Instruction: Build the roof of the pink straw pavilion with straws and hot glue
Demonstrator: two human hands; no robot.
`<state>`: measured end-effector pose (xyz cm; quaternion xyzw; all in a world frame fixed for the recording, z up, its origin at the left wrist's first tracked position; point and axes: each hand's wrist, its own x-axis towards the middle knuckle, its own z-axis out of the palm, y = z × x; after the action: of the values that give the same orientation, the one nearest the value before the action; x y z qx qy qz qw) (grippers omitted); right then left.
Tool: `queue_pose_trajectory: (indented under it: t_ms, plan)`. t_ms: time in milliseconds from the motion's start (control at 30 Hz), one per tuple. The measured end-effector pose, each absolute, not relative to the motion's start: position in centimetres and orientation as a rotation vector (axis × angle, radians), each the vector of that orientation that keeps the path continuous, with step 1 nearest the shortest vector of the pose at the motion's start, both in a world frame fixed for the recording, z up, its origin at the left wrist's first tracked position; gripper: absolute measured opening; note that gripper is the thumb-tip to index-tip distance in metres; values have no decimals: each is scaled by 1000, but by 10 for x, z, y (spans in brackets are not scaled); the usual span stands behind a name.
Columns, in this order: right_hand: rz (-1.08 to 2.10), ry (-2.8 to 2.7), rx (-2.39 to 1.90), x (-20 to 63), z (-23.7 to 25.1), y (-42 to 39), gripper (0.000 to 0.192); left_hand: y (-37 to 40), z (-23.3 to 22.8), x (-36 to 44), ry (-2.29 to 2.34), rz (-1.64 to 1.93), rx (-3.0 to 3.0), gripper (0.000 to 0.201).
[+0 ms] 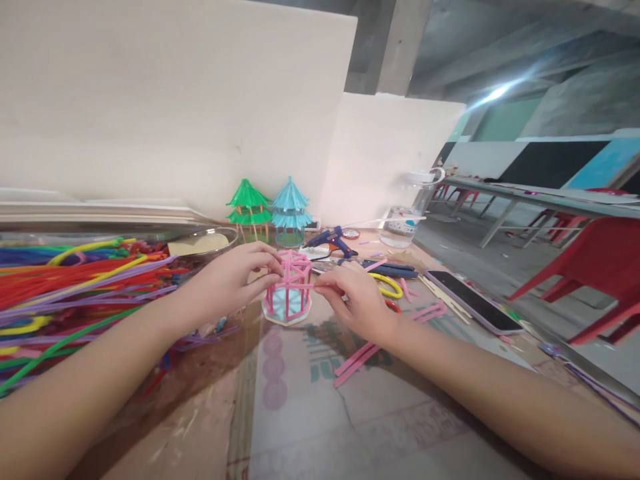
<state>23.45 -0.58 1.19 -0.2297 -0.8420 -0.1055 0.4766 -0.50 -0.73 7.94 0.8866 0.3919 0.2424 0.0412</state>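
Spreading across the whole lower view, the tabletop (310,427) was covered in clear tape over brown card, with a white wall board (175,100) standing behind it. A big heap of coloured straws (65,287) lay along the left side, reaching toward the person's left forearm. Red plastic chairs (595,267) stood off to the right, beside a long grey table in the room beyond. A dark phone (470,301) lay flat on the right part of the tabletop, well apart from the work. Two finished straw pagodas, one green (249,207) and one blue (291,208), stood upright side by side against the wall board. A clear plastic jar (407,217) sat further right, and a blue glue gun (333,240) lay between it and the pagodas. Loose pink straws (363,357) lay on the tabletop just below the right wrist.

The pink straw frame (290,290) stood upright on a small pale base near the middle of the tabletop, between both hands. The left hand (230,283) was closed on the frame's upper left edge, fingertips pinching the top ring. The right hand (357,300) pinched a single pink straw piece (306,286), holding it level against the frame's right side.
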Motion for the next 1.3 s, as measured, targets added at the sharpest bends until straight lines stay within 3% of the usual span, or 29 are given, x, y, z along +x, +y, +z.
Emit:
queue_pose_trajectory:
  t_ms: [833,1300]
  plan:
    - [-254,-2040,-626,233,10,-2,11,-16,72,4,1174,817,2803,23]
    - [10,-2037,-792,229,11,3,19,-15,69,5,1153,890,2849,22]
